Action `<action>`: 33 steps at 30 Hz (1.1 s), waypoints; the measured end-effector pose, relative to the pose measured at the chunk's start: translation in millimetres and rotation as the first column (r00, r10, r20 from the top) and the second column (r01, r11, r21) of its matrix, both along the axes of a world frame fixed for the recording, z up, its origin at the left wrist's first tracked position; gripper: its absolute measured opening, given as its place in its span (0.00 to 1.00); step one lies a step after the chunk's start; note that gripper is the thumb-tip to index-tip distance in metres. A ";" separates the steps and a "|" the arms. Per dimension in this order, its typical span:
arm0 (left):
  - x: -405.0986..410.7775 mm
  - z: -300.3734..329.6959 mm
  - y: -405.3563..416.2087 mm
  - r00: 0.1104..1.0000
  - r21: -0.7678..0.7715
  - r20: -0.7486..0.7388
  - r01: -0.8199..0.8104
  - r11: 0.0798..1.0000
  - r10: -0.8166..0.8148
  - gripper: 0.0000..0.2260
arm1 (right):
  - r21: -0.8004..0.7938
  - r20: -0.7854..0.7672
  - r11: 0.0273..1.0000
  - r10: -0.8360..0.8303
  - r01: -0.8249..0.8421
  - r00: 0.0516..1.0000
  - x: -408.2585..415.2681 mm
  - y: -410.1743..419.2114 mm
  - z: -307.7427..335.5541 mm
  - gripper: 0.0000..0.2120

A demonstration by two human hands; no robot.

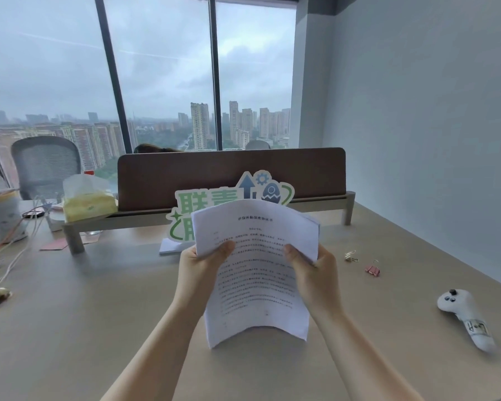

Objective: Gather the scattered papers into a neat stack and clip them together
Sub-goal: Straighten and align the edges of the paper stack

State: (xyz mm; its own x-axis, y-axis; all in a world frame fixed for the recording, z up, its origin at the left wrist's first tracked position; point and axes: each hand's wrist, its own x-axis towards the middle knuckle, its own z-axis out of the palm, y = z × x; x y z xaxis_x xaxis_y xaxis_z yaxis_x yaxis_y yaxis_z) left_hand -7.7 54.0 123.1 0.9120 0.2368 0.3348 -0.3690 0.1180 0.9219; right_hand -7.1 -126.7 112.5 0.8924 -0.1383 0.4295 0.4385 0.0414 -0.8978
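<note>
Hands: from the head view I see my left hand [198, 263] and right hand [313, 270] each grasping a side edge of the papers [258, 273], thumbs on the printed face.
Writing: Chinese heading and body text on the top sheet, too blurred for me to read; a green cut-out sign [185, 209] behind shows large Chinese characters.
Papers: one stack, raised above the desk [99, 314], long axis upright, heading end away from me, bottom edge bowed.
Clips: two, one gold clip [350, 256] and one pink binder clip [372, 270], on the desk to the right.
Controller: one white controller [460, 311], marked R.
</note>
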 end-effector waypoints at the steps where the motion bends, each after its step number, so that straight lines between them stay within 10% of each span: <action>1: 1.8 2.4 0.9 1.000 0.001 0.002 -0.002 1.000 0.002 0.11 | 0.001 0.006 1.000 -0.004 0.004 1.000 1.6 -1.3 3.7 0.10; 24: 4.7 -44.4 20.7 0.973 -0.006 -0.177 0.147 0.989 -0.145 0.17 | 0.011 -0.159 0.986 0.164 -0.164 0.974 9.5 -18.4 -23.7 0.11; 29: 6.7 -17.2 23.3 1.000 0.013 -0.025 0.009 1.000 -0.008 0.11 | -0.040 0.055 0.999 0.006 -0.003 0.998 10.1 -22.8 -5.3 0.31; 33: 6.3 6.6 24.5 0.977 0.034 0.199 -0.079 0.996 0.071 0.27 | -0.246 0.265 0.942 -0.161 0.228 0.951 12.9 -26.1 19.3 0.35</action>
